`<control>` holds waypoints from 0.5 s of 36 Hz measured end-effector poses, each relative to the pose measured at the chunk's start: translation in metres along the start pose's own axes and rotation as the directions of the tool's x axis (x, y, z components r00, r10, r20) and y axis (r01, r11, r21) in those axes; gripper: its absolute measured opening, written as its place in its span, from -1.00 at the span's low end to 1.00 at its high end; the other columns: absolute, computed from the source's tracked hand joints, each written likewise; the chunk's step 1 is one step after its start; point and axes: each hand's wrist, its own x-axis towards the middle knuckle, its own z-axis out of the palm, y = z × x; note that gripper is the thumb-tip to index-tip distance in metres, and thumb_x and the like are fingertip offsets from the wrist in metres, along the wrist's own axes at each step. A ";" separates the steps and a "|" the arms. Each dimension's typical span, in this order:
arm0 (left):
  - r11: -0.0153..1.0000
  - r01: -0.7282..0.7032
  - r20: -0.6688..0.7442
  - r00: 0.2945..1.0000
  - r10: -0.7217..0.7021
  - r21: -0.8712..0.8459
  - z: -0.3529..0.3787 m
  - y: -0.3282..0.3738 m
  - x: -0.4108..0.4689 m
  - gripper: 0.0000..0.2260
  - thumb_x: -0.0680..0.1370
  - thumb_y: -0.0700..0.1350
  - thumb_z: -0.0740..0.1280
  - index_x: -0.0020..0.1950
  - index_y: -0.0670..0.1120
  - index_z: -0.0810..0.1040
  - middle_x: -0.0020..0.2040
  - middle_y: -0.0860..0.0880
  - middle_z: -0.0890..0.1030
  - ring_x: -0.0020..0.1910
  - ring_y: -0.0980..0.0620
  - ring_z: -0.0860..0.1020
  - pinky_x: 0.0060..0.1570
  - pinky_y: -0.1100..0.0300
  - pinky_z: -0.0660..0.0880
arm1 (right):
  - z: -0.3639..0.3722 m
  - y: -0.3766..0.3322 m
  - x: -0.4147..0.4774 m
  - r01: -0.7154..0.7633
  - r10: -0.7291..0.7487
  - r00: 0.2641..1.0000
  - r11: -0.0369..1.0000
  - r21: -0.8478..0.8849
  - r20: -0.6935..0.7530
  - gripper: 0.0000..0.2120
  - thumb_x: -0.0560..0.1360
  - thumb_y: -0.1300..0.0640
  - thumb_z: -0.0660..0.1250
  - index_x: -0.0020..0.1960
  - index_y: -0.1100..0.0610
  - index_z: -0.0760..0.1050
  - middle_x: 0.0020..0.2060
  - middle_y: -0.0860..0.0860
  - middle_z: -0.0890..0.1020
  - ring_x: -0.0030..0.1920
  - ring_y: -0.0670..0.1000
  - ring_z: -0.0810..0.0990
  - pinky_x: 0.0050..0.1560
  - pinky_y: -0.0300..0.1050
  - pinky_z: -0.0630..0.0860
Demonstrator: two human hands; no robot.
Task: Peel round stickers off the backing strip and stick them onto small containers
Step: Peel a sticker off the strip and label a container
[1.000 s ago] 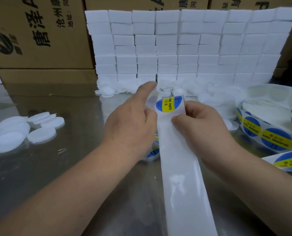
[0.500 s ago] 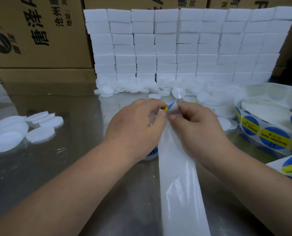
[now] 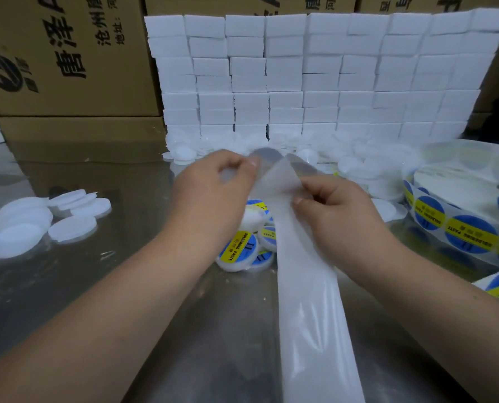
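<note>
My left hand [image 3: 213, 196] pinches the edge of a round sticker [image 3: 267, 155], whose grey back faces me, lifted off the strip. Something white shows inside that hand's curled fingers; I cannot tell what it is. My right hand [image 3: 341, 213] pinches the translucent white backing strip [image 3: 312, 315], which runs from between my hands down to the frame's bottom edge. Its top end curls up in front of the sticker. Under my hands lie several small white containers [image 3: 236, 251] with blue and yellow stickers on them.
A roll of blue and yellow stickers [image 3: 460, 231] sits in a clear bag at the right. Bare white round containers [image 3: 39, 225] lie at the left, with more heaped at the back [image 3: 358, 170]. A wall of white boxes [image 3: 329, 82] and cardboard cartons [image 3: 68, 59] close off the rear.
The sticker was flat on the strip, printed face towards me. My hands closed on it and have drawn apart, my left hand lifting it off with its grey back showing.
</note>
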 end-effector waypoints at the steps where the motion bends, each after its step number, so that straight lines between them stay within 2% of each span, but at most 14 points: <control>1: 0.999 0.028 -0.041 0.999 -0.030 -0.034 -0.001 -0.001 0.003 -0.76 0.50 0.06 0.28 -0.37 0.07 0.51 -0.47 0.28 0.50 -0.43 0.36 0.43 -0.46 0.51 0.29 | 0.001 0.000 0.000 -0.014 0.014 1.000 1.000 -0.017 0.001 -0.68 0.48 0.32 0.20 -0.16 -0.07 0.58 -0.39 -0.14 0.60 -0.40 -0.14 0.50 -0.36 -0.30 0.43; 3: 0.989 0.095 -0.122 0.987 -0.109 -0.114 -0.003 -0.005 0.010 -0.68 0.53 0.04 0.23 -0.39 -0.05 0.44 -0.57 0.16 0.38 -0.57 0.17 0.30 -0.60 0.37 0.18 | 0.001 0.002 0.001 -0.050 0.049 0.998 0.998 -0.044 -0.028 -0.69 0.47 0.27 0.24 0.08 -0.08 0.50 -0.28 -0.07 0.61 -0.29 -0.07 0.56 -0.26 -0.22 0.47; 4: 0.978 0.130 -0.158 0.975 -0.156 -0.165 -0.004 -0.008 0.013 -0.70 0.54 0.05 0.22 -0.33 -0.07 0.45 -0.51 0.16 0.36 -0.53 0.13 0.26 -0.59 0.33 0.16 | 0.001 0.003 0.001 -0.060 0.057 0.997 0.997 -0.052 -0.055 -0.66 0.46 0.25 0.26 0.14 -0.10 0.43 -0.27 -0.08 0.58 -0.31 -0.10 0.54 -0.27 -0.25 0.46; 6: 0.950 0.176 -0.210 0.950 -0.233 -0.259 -0.006 -0.010 0.018 -0.76 0.54 0.08 0.22 -0.20 -0.06 0.49 -0.33 0.01 0.40 -0.43 0.10 0.27 -0.56 0.31 0.19 | 0.000 0.005 0.002 -0.039 0.027 0.991 0.995 -0.091 -0.132 -0.60 0.44 0.23 0.28 0.14 -0.17 0.30 -0.27 -0.16 0.51 -0.34 -0.23 0.48 -0.38 -0.42 0.38; 7: 0.942 0.179 -0.220 0.944 -0.246 -0.285 -0.006 -0.011 0.019 -0.74 0.53 0.09 0.24 -0.22 -0.07 0.48 -0.33 0.02 0.42 -0.45 0.11 0.27 -0.58 0.34 0.19 | -0.001 0.006 0.002 -0.024 0.002 0.984 0.992 -0.123 -0.181 -0.55 0.43 0.23 0.28 0.15 -0.20 0.25 -0.23 -0.22 0.48 -0.34 -0.27 0.47 -0.37 -0.47 0.36; 9: 0.949 0.169 -0.189 0.956 -0.223 -0.266 -0.004 -0.009 0.016 -0.68 0.50 0.12 0.27 -0.34 -0.06 0.47 -0.50 0.19 0.43 -0.56 0.16 0.30 -0.61 0.43 0.20 | -0.004 0.007 0.003 -0.027 -0.027 0.965 0.980 -0.198 -0.263 -0.45 0.41 0.23 0.29 0.25 -0.20 0.20 -0.08 -0.26 0.44 -0.27 -0.24 0.45 -0.28 -0.43 0.34; 10: 0.959 0.159 -0.154 0.968 -0.199 -0.236 -0.003 -0.008 0.013 -0.70 0.49 0.13 0.29 -0.35 -0.02 0.48 -0.55 0.22 0.44 -0.57 0.23 0.35 -0.60 0.47 0.21 | -0.006 0.008 0.004 -0.037 -0.038 0.956 0.967 -0.251 -0.290 -0.41 0.40 0.24 0.28 0.31 -0.18 0.19 0.02 -0.24 0.41 -0.24 -0.19 0.43 -0.20 -0.34 0.33; 12: 0.974 0.138 -0.096 0.983 -0.157 -0.181 0.000 -0.004 0.005 -0.75 0.44 0.18 0.32 -0.30 0.04 0.52 -0.48 0.25 0.51 -0.50 0.35 0.42 -0.54 0.51 0.27 | -0.009 0.007 0.006 -0.031 -0.087 0.948 0.933 -0.359 -0.307 -0.43 0.40 0.29 0.24 0.32 -0.13 0.26 0.17 -0.16 0.32 -0.24 -0.13 0.39 -0.15 -0.31 0.26; 14: 0.986 0.115 -0.088 0.988 -0.126 -0.117 0.002 -0.003 0.001 -0.76 0.38 0.23 0.34 -0.21 0.07 0.54 -0.29 0.21 0.56 -0.35 0.36 0.47 -0.44 0.50 0.32 | -0.011 0.003 0.006 0.037 -0.168 0.940 0.915 -0.402 -0.296 -0.53 0.39 0.35 0.20 0.15 -0.11 0.43 0.22 -0.13 0.33 -0.20 -0.17 0.40 -0.20 -0.36 0.24; 15: 0.991 0.106 -0.095 0.989 -0.114 -0.086 0.002 -0.003 0.000 -0.75 0.36 0.24 0.35 -0.16 0.08 0.54 -0.21 0.20 0.55 -0.28 0.33 0.48 -0.40 0.48 0.33 | -0.011 0.001 0.006 0.074 -0.199 0.937 0.917 -0.393 -0.287 -0.58 0.37 0.38 0.19 0.00 -0.11 0.49 0.14 -0.16 0.41 -0.19 -0.21 0.41 -0.22 -0.40 0.25; 16: 0.993 0.098 -0.102 0.989 -0.105 -0.066 0.002 -0.003 -0.001 -0.74 0.35 0.24 0.36 -0.12 0.09 0.53 -0.16 0.19 0.54 -0.23 0.32 0.47 -0.37 0.45 0.33 | -0.010 -0.001 0.006 0.092 -0.202 0.940 0.925 -0.368 -0.275 -0.60 0.36 0.39 0.17 -0.16 -0.12 0.49 -0.02 -0.24 0.48 -0.23 -0.26 0.42 -0.23 -0.45 0.28; 18: 0.996 0.083 -0.112 0.990 -0.087 -0.041 0.001 -0.002 -0.001 -0.72 0.33 0.24 0.37 -0.08 0.11 0.50 -0.12 0.20 0.53 -0.17 0.31 0.46 -0.32 0.40 0.31 | -0.009 -0.003 0.004 0.035 -0.104 0.963 0.962 -0.270 -0.248 -0.60 0.37 0.37 0.17 -0.35 -0.13 0.47 -0.42 -0.28 0.51 -0.40 -0.32 0.43 -0.37 -0.50 0.29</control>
